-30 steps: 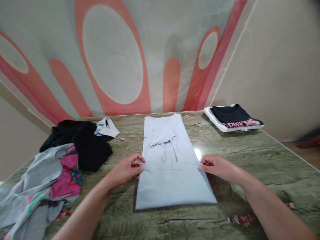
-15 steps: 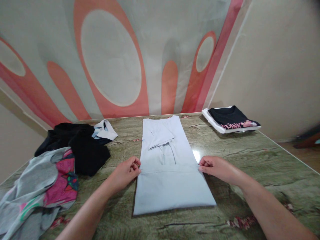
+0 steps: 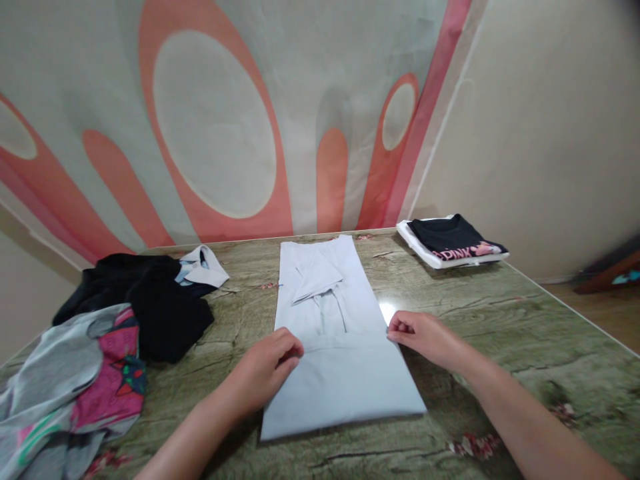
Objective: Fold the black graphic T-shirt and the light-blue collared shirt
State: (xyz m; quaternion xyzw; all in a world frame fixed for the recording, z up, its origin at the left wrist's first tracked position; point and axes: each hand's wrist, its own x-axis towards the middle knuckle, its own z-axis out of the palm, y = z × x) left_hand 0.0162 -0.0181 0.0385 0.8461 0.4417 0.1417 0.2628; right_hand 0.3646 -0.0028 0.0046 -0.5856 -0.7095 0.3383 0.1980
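Observation:
A pale blue shirt [image 3: 345, 380] lies lengthwise on the green marbled table [image 3: 525, 333], its near part folded up over the rest. My left hand [image 3: 270, 367] rests on the left side of that folded flap, fingers curled and pressed on the cloth. My right hand [image 3: 425, 337] pinches the flap's upper right corner at the shirt's edge. A folded sleeve lies across the shirt's far half.
A heap of unfolded clothes lies at the left: a black garment [image 3: 150, 300], a white collar [image 3: 203, 267] and a grey and pink garment [image 3: 75, 380]. A folded stack [image 3: 453, 241] with a black printed shirt on top sits at the far right corner. A patterned wall rises behind the table.
My left hand has moved from the shirt's left edge onto the folded flap. The right hand has stayed at the right corner. The view has shifted slightly right.

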